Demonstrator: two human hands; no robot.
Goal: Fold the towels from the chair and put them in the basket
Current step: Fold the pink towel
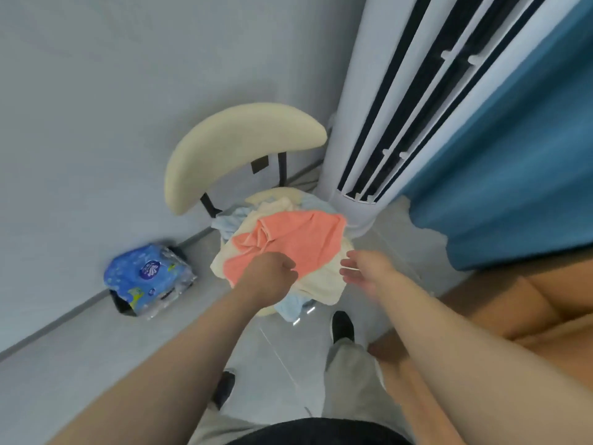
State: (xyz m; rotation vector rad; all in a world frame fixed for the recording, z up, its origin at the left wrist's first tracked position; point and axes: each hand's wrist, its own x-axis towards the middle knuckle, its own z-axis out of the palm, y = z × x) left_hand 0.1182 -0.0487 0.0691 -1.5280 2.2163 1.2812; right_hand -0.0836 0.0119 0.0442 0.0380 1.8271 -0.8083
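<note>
1. Pale floor (96, 364) and a grey wall are seen to meet in a corner of a room. Nearest the camera, light trousers and two dark shoes (342, 326) are partly cut off by the forearms.
2. The left hand (269, 277) is laid on the orange towel (298, 239) at the near edge of the chair seat (269, 194). Its fingers are curled down into the cloth, so a grip is judged to be taken for lifting; the fingertips themselves are hidden under the knuckles.
3. The right hand (365, 268) is held just beside the right edge of the pile, with its fingers apart and relaxed and nothing in them. It is judged to be readied for a second corner, so that the towel can be raised spread out.
4. The orange towel is found crumpled on top of the pile, over a cream towel (321, 287). A light blue towel (288, 305) is draped over the near edge of the seat, and more blue cloth is shown at the far left edge. None is folded, and the number of towels cannot be told.
5. The chair seat is almost wholly covered; only a sliver is left bare at its far edge. The cream backrest (237, 146) is carried behind it on dark posts.
6. Farther off, a blue packet (147, 277) is set on the floor against the wall at the left. A white tower unit (385, 107) and a blue curtain (513, 171) are placed at the right. A brown shape at the right edge is too blurred to be named, and no basket is in view.
</note>
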